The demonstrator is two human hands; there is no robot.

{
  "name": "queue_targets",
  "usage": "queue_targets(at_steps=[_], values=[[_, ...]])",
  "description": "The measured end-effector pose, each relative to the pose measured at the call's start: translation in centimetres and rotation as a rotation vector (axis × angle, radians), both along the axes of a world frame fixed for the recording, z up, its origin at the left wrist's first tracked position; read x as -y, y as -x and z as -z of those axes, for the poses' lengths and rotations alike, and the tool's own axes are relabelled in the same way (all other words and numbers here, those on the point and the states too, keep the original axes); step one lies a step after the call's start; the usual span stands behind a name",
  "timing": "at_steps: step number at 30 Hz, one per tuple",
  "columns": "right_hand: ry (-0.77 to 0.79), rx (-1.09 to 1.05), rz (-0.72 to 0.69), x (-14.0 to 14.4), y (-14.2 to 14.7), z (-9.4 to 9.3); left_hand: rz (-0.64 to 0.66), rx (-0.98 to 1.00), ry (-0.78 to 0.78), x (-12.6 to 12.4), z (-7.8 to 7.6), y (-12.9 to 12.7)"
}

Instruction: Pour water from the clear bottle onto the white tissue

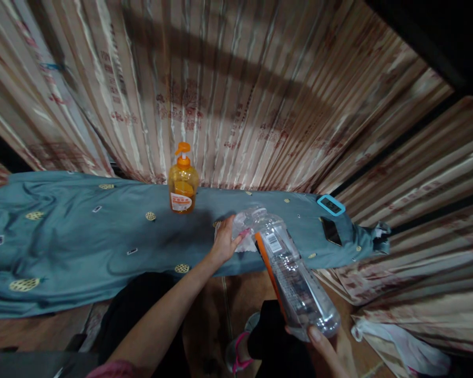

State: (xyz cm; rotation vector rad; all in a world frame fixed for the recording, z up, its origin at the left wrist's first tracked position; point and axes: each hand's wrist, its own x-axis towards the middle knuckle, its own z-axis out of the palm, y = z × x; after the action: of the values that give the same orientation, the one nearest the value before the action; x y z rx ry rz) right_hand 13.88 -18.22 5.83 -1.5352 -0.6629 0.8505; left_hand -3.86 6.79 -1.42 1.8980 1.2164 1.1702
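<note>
A large clear plastic bottle (295, 278) with a barcode and an orange strip on its label lies tilted in front of me, its neck toward the bench. My right hand (321, 349) grips it around the base, with the thumb showing on the near side. Closed on a thin white tissue (246, 244), my left hand (224, 242) is at the bottle's neck end. Whether the fingers touch the bottle itself I cannot tell. Beyond my left hand stands an upright pump bottle (183, 186) of amber liquid with an orange top.
A teal patterned cloth (114, 226) covers the long narrow bench. At its right end lie a blue-framed digital clock (331, 205) and a dark phone (331, 231). Pleated curtains (220, 94) hang behind and to the right. A white bag (402, 346) is low at right.
</note>
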Motion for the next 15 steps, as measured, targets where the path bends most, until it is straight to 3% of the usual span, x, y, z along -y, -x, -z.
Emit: queue_targets(at_steps=[15], values=[[-0.033, 0.025, 0.009, -0.24, 0.34, -0.45, 0.007, -0.004, 0.001, 0.02, -0.23, 0.18]])
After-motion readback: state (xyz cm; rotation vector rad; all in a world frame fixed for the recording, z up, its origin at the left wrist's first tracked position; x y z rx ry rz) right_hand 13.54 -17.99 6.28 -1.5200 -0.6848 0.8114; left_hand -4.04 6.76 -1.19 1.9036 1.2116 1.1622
